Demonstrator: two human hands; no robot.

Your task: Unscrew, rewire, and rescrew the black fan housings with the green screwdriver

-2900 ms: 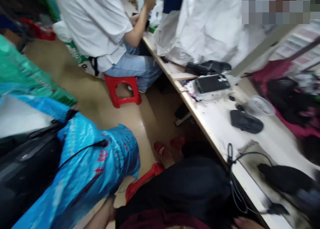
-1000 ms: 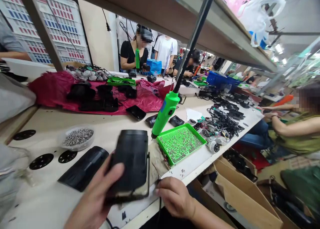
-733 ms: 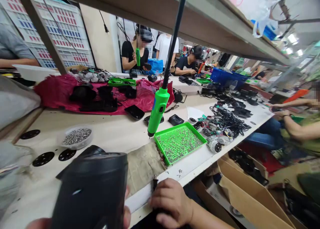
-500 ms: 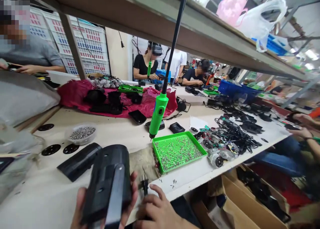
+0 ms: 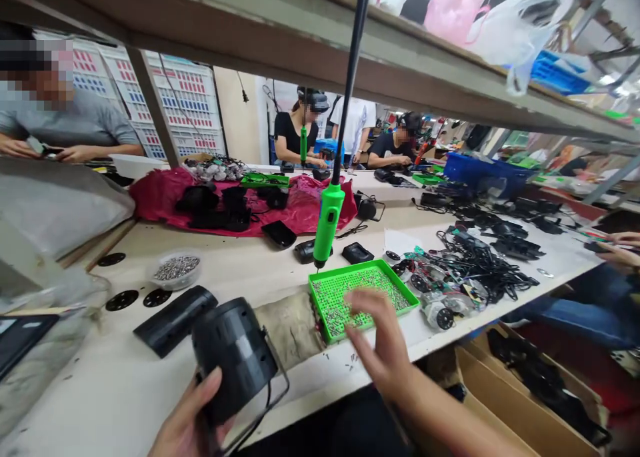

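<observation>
Head view: left hand grips black housing, right hand over green tray

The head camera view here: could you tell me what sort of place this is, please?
Most likely a small electronics assembly workshop: a hanging green electric screwdriver, a green tray of screws, black housings such as the one in the left hand, and other workers at shared benches.

L hand low at bottom edge, palm up, thumb raised and fingers curled in a grip, wrist out of frame. R hand lifted and reaching fwd, fingers spread and loose, a bit blurred, holding nothing; bare R forearm runs to bottom-right corner.
</observation>
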